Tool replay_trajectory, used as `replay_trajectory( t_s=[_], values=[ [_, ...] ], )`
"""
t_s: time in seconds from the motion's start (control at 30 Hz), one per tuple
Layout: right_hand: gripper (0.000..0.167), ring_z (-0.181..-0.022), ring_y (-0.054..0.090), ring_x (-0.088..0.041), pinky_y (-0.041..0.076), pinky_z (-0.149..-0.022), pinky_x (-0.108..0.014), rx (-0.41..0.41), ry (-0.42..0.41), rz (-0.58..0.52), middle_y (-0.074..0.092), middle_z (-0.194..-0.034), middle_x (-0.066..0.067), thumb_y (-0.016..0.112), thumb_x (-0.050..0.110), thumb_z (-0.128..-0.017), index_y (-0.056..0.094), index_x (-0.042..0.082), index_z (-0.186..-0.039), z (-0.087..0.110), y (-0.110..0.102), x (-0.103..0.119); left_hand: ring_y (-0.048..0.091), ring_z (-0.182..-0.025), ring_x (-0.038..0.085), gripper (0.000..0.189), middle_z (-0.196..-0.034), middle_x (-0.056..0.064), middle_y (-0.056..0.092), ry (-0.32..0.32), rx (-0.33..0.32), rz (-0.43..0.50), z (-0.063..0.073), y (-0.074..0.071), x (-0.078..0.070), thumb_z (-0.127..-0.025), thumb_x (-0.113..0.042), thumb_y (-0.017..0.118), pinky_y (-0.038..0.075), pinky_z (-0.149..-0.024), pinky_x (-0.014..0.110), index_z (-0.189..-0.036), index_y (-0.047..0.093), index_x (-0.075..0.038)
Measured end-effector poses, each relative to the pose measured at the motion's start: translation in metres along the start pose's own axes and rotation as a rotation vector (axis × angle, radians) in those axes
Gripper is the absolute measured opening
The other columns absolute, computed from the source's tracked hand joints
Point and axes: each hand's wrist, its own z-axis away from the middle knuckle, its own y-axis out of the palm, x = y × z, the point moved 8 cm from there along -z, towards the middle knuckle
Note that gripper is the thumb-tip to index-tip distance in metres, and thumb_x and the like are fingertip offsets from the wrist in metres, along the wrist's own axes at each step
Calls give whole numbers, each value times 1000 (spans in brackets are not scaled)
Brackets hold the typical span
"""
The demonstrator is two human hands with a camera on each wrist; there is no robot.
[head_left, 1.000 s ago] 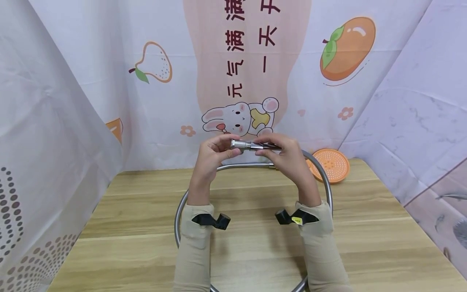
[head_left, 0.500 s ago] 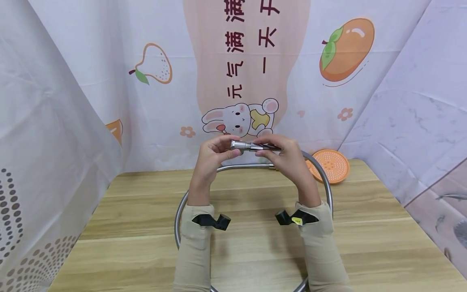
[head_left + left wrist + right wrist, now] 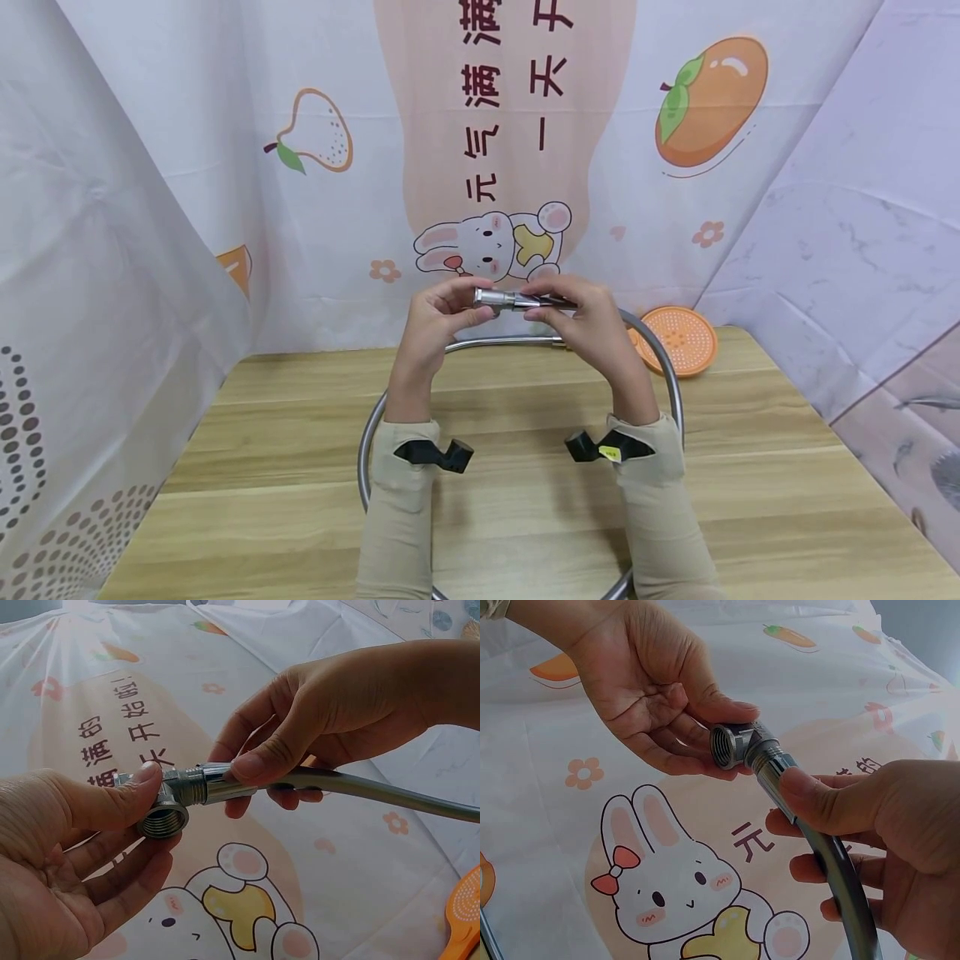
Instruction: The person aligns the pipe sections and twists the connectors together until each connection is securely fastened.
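Observation:
My left hand [image 3: 429, 327] pinches a small metal threaded pipe fitting [image 3: 162, 823] between thumb and fingers. A round port with inner threads faces the camera in the left wrist view. My right hand [image 3: 596, 321] grips the chrome end nut [image 3: 219, 787] of a grey flexible shower hose [image 3: 672, 379], its other fingers under the hose. The nut sits in line over the fitting's outer thread, and several thread turns show beside it in the left wrist view. Both hands are raised near the back of the table. The hose loops down around both forearms.
An orange perforated disc [image 3: 678, 342] lies at the back right of the wooden table [image 3: 525, 517]. The hose's other end [image 3: 557, 340] lies along the table's back edge. A printed cloth [image 3: 337, 242] hangs right behind the hands.

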Motion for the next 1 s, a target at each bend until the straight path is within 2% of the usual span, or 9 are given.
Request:
replay_trajectory(
  t_s=[0.23, 0.47, 0.57, 0.8, 1.0],
  values=[
    [24, -92, 70, -23, 60, -87, -40, 5, 4, -7, 74, -105, -13, 80, 0, -84, 76, 2, -108, 1, 1, 0, 63, -79, 14, 32, -90, -5, 73, -10, -14, -23, 2, -2, 1, -86, 8, 75, 53, -73, 22, -116, 68, 8],
    [23, -92, 69, -24, 60, -87, -41, 9, 8, 3, 74, -105, -15, 79, 0, -85, 76, 1, -108, 2, 2, -2, 64, -79, 14, 31, -89, -6, 73, -9, -13, -22, 3, -2, 3, -85, 8, 76, 53, -74, 23, -115, 69, 7],
    [23, -92, 69, -24, 60, -87, -36, 8, 9, 11, 74, -105, -15, 78, 1, -86, 76, 1, -109, 2, 3, -4, 64, -79, 14, 30, -90, -6, 74, -8, -12, -17, 3, -1, 3, -85, 9, 75, 53, -74, 22, -114, 70, 6],
    [23, -90, 67, -22, 54, -85, -16, 8, 9, 32, 74, -106, -14, 77, 2, -87, 76, 2, -110, 2, 3, -3, 64, -80, 13, 30, -90, -6, 74, -2, -9, -22, 2, -2, 2, -86, 9, 75, 53, -74, 22, -115, 68, 8],
    [24, -92, 67, -22, 53, -84, -16, 11, 6, 50, 74, -108, -14, 76, 2, -88, 76, 3, -111, 1, 3, -2, 63, -80, 14, 27, -91, -5, 74, 14, -1, -16, 0, -1, 1, -86, 9, 74, 52, -73, 22, -107, 76, -7]
  ],
)
